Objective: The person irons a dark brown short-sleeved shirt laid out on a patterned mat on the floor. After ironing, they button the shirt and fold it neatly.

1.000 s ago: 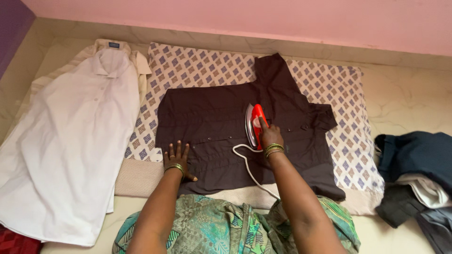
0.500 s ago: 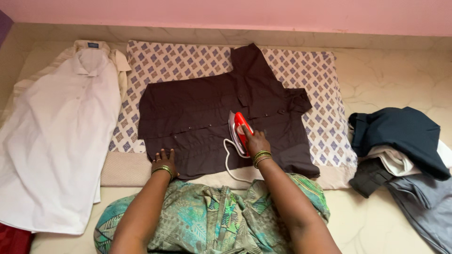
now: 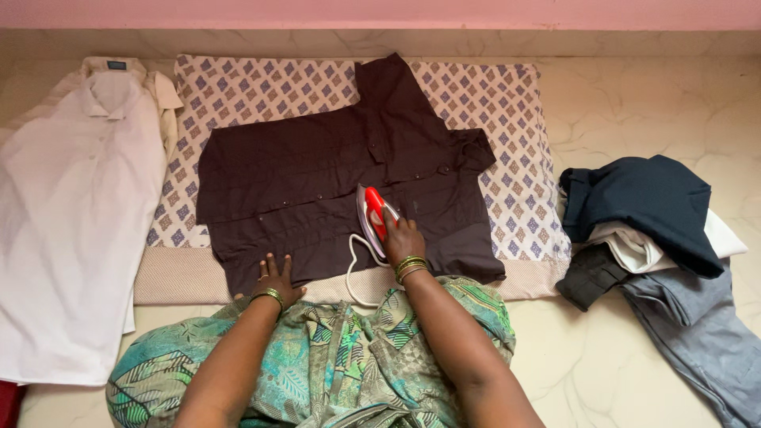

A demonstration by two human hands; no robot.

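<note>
On the patterned pad (image 3: 515, 150) in front of you lies a dark brown shirt (image 3: 317, 174), spread flat with its button strip running across the middle. Your right hand (image 3: 403, 238) is wrapped around the red handle of the electric iron (image 3: 372, 215), which sits sole-down on the lower middle of the shirt, nose pointing away from you. Its white cord (image 3: 350, 269) loops off the shirt's near hem toward your lap. Your left hand (image 3: 276, 279) lies flat, fingers spread, pressing the shirt's near edge, well to the left of the iron. A white shirt (image 3: 71, 206) is laid out on the marble floor (image 3: 634, 95) to your left, touching the pad's edge. A heap of folded clothes (image 3: 658, 222), navy on top with white and grey beneath, sits to your right, just beside the pad.
</note>
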